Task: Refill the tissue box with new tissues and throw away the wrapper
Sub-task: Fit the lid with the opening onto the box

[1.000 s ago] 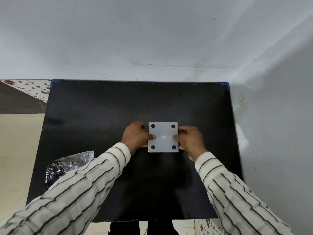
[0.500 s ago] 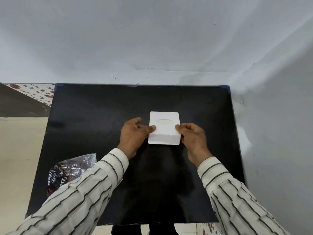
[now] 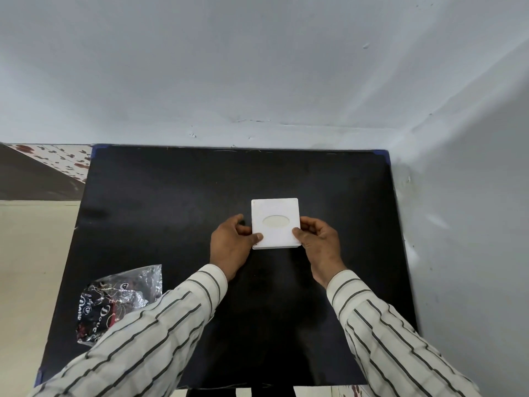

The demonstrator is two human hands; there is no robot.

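A white square tissue box (image 3: 275,223) stands on the black table (image 3: 177,213), its top face up with an oval slot showing pale tissue. My left hand (image 3: 232,245) grips its left side and my right hand (image 3: 318,242) grips its right side, thumbs resting on the top near the front corners. An empty crumpled wrapper (image 3: 114,303), clear plastic with dark print, lies at the table's front left, partly covered by my left sleeve.
The table is pushed into a corner, with a pale wall (image 3: 257,67) behind and another on the right (image 3: 472,224). To the left of the table there is beige floor (image 3: 25,267).
The box was held with its underside and four dark feet facing up; it has been turned over and now stands slot side up, slightly farther from me, with both hands still on it.
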